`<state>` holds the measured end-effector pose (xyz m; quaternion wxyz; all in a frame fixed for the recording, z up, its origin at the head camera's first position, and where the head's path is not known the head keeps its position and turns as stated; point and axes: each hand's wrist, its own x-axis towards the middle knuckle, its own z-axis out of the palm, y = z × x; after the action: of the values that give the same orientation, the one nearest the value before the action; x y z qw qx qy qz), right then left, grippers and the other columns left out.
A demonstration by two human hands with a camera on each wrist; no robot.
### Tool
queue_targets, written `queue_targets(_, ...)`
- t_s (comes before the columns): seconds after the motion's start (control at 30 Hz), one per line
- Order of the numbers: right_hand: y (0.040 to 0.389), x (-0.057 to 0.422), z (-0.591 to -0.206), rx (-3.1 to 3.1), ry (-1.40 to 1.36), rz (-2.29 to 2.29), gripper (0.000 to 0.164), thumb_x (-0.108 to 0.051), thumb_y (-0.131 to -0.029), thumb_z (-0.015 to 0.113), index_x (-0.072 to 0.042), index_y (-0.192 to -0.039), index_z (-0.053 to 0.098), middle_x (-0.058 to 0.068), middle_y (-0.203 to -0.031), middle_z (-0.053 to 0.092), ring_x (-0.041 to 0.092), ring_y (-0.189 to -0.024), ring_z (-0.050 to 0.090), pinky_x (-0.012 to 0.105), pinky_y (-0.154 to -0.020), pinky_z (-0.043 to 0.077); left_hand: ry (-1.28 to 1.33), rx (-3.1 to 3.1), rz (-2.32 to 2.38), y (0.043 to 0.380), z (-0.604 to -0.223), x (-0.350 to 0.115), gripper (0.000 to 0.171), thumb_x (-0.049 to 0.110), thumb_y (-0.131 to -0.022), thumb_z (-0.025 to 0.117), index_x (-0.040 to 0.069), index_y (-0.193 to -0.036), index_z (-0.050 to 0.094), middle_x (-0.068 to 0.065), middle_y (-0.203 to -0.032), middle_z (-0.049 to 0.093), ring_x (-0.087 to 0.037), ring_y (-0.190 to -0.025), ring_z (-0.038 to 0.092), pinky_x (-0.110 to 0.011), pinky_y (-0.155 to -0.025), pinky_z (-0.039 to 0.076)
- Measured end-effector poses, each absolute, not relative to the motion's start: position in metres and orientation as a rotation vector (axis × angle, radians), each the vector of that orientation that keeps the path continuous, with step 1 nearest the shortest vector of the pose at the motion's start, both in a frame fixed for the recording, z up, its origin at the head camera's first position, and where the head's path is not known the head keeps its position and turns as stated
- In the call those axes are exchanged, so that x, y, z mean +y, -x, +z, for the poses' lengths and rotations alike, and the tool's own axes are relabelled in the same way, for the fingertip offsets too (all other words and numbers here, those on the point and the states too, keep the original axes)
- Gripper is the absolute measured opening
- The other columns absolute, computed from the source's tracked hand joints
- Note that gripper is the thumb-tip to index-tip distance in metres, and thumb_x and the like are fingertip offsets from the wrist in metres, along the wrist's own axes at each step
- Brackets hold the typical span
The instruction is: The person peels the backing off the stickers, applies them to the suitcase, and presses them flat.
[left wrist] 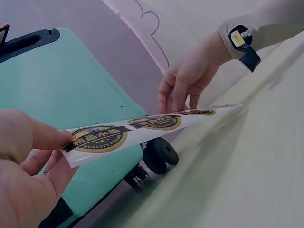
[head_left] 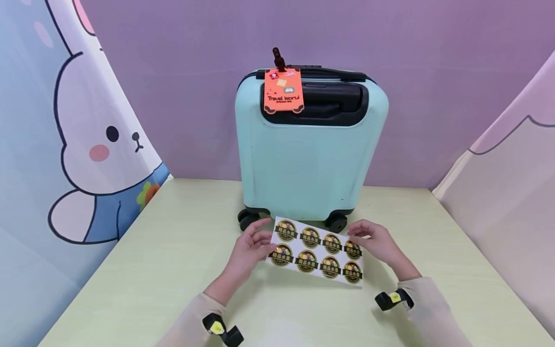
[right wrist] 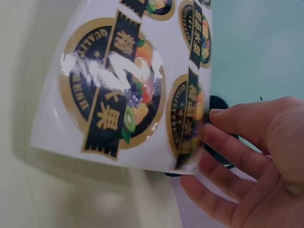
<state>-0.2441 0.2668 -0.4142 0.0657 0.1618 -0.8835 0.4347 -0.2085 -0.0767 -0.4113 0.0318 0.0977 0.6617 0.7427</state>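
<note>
Pale sleeves (head_left: 186,323) at bottom, left hand (head_left: 248,250) pinching lower-centre sticker sheet (head_left: 318,251), right hand (head_left: 378,242) at its edge, fingers' hold unclear

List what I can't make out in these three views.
Luggage tag: bottom line of print, head view, too small.
Suitcase: back, head view, hidden by its own front.
Sticker sheet: far part, right wrist view, cut off by the top edge.
Largest sticker: some lettering, right wrist view, washed out by glare.
Left hand: rest of it, left wrist view, cut off by the left edge.
</note>
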Motion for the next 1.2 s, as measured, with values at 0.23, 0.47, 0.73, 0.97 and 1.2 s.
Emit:
queue_targets(0.23, 0.232, 0.249, -0.405, -2.602, -0.444, 1.183, 0.020, -0.007, -0.093, 0.069, -0.002, -0.112, 0.067, 0.013, -0.108, 0.070, 0.033, -0.102, 0.064, 0.042, -0.081, 0.055, -0.291, 2.034, 2.312, 0.205, -0.408, -0.074, 0.069, -0.014, -0.085, 0.066, 0.006, -0.147, 0.043, -0.021, -0.112, 0.066, -0.029, -0.103, 0.064, -0.024, -0.070, 0.056)
queue_targets(0.47, 0.216, 0.216, -0.392, -2.509, -0.613, 1.149, 0.024, -0.008, -0.094, 0.069, -0.004, -0.117, 0.065, 0.008, -0.111, 0.069, 0.032, -0.104, 0.063, 0.050, -0.083, 0.053, -0.309, 1.974, 2.343, 0.200, -0.402, -0.067, 0.068, -0.017, -0.085, 0.064, 0.003, -0.146, 0.041, -0.016, -0.109, 0.067, -0.016, -0.097, 0.066, -0.023, -0.069, 0.055)
queue_targets(0.73, 0.207, 0.183, -0.389, -2.313, -0.895, 0.910, 0.026, -0.004, -0.085, 0.077, -0.004, -0.110, 0.068, 0.006, -0.109, 0.068, 0.025, -0.101, 0.062, 0.045, -0.080, 0.054, -0.332, 1.985, 2.343, 0.197, -0.400, -0.061, 0.066, -0.015, -0.084, 0.065, 0.004, -0.143, 0.043, -0.012, -0.105, 0.066, -0.023, -0.098, 0.066, -0.022, -0.067, 0.054)
queue_targets(0.97, 0.210, 0.164, -0.391, -2.097, -1.045, 0.681, 0.041, -0.040, -0.103, 0.052, -0.002, -0.101, 0.068, 0.008, -0.099, 0.069, 0.026, -0.094, 0.063, 0.044, -0.077, 0.052, -0.389, 1.960, 2.364, 0.192, -0.398, -0.057, 0.064, -0.016, -0.084, 0.065, 0.004, -0.141, 0.044, -0.007, -0.103, 0.065, -0.014, -0.093, 0.066, -0.022, -0.068, 0.054)
queue_targets(1.2, 0.206, 0.149, -0.392, -2.024, -1.035, 0.596, 0.042, -0.042, -0.105, 0.046, -0.008, -0.095, 0.069, 0.004, -0.093, 0.070, 0.025, -0.090, 0.064, 0.042, -0.069, 0.049, -0.459, 1.962, 2.363, 0.189, -0.397, -0.053, 0.062, -0.016, -0.086, 0.064, 0.003, -0.141, 0.042, -0.019, -0.110, 0.062, -0.016, -0.094, 0.066, -0.020, -0.067, 0.053)
